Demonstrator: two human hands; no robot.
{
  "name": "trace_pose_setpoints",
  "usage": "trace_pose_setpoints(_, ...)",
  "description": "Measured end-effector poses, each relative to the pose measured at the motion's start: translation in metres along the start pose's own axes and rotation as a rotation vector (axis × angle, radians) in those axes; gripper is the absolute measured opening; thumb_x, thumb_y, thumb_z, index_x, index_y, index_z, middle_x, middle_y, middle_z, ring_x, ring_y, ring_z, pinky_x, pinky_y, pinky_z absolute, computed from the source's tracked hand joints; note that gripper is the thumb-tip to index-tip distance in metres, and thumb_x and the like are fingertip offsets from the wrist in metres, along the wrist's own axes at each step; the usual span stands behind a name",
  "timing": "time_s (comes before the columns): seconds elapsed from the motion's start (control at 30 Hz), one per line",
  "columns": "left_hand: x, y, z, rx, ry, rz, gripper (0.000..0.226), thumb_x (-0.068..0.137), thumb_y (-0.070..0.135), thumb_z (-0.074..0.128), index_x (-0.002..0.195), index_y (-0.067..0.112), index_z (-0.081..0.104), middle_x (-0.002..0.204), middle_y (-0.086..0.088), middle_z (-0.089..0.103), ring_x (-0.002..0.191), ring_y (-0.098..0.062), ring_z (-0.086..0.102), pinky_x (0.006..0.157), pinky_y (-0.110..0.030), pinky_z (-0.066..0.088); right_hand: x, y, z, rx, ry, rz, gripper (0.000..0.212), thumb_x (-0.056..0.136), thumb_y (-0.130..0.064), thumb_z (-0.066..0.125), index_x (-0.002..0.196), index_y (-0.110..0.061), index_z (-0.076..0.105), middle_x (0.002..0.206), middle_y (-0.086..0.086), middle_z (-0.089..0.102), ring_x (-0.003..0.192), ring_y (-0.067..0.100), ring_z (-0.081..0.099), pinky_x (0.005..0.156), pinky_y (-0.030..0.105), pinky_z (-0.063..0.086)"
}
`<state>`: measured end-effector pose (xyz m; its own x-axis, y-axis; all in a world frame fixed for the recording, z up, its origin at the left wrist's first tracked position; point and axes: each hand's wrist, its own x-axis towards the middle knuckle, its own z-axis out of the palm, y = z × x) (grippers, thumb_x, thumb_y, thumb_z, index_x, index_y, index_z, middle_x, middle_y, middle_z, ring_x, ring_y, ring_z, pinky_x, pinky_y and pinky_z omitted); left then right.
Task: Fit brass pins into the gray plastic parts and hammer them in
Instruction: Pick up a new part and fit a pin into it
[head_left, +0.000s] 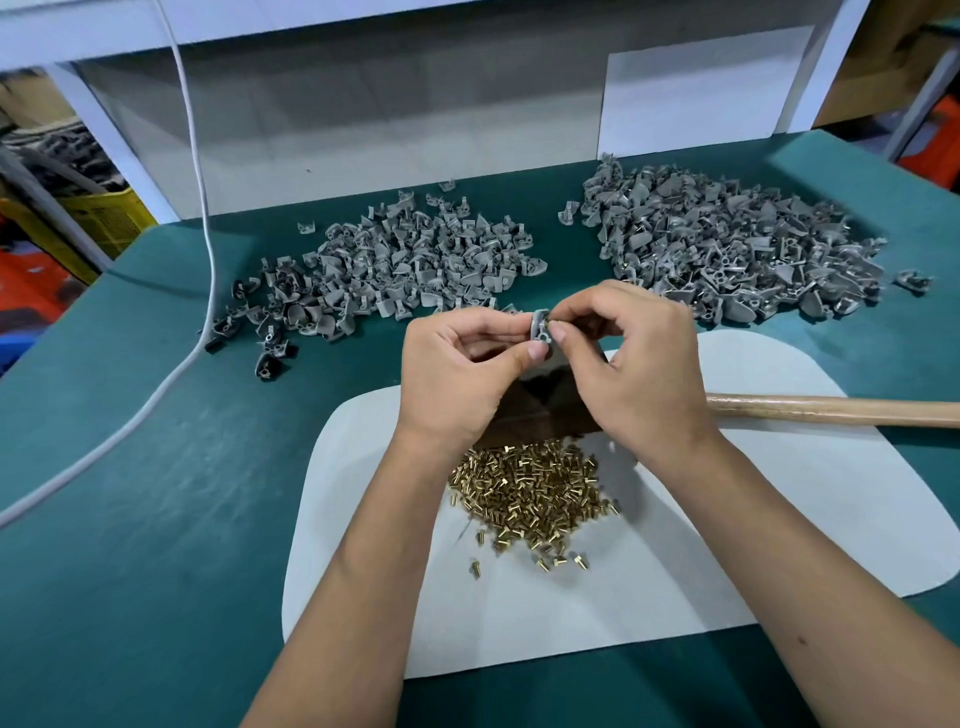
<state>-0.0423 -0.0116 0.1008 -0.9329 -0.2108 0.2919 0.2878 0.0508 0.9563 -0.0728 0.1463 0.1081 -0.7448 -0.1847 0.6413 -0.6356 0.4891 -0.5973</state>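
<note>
Gray plastic, a single part (540, 326), is being pinched between the two hands above the white sheet (753, 519) on the green surface (156, 467). The left hand (457, 374) is gripping it with thumb and fingers; the right hand (634, 364) is pinching at its top edge, probably seating a pin, though no pin is showing there. Brass pins (530, 493) are lying heaped below the wrists. Two piles of gray parts (405, 265) are sitting behind. Fitting looks to be the step in hand; next, the hammer handle (831, 410) at the right is waiting to be picked up.
</note>
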Motion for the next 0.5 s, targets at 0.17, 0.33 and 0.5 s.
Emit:
trace_pose_setpoints(0.17, -0.0013, 0.0004, 0.0027, 0.023, 0.016, -0.004, 0.031, 0.074, -0.014, 0.081, 0.083, 0.015, 0.078, 0.09, -0.011, 0.079, 0.085, -0.026, 0.078, 0.083, -0.038, 0.063, 0.0018, -0.005, -0.0004, 0.018, -0.018, 0.13, 0.009, 0.085, -0.009, 0.075, 0.086, -0.018, 0.079, 0.077, -0.01, 0.072, 0.074, 0.002, 0.066, 0.073, 0.014, 0.052)
trace_pose_setpoints(0.33, -0.0025, -0.0022, 0.0074, 0.074, 0.037, 0.003, 0.031, 0.074, -0.015, 0.081, 0.081, 0.015, 0.077, 0.089, -0.011, 0.079, 0.085, -0.025, 0.078, 0.085, -0.042, 0.063, 0.0031, -0.008, -0.001, -0.015, -0.038, 0.202, 0.01, 0.085, -0.01, 0.076, 0.085, -0.02, 0.079, 0.072, -0.016, 0.067, 0.07, -0.007, 0.063, 0.067, 0.005, 0.045)
trace_pose_setpoints(0.5, -0.004, -0.0041, 0.0091, 0.101, 0.046, -0.001, 0.033, 0.075, -0.014, 0.081, 0.08, 0.018, 0.076, 0.087, -0.009, 0.079, 0.084, -0.023, 0.078, 0.084, -0.04, 0.062, 0.0019, -0.0087, 0.0014, -0.019, -0.027, 0.245, 0.01, 0.085, -0.01, 0.076, 0.083, -0.02, 0.079, 0.071, -0.02, 0.065, 0.068, -0.009, 0.062, 0.064, 0.003, 0.043)
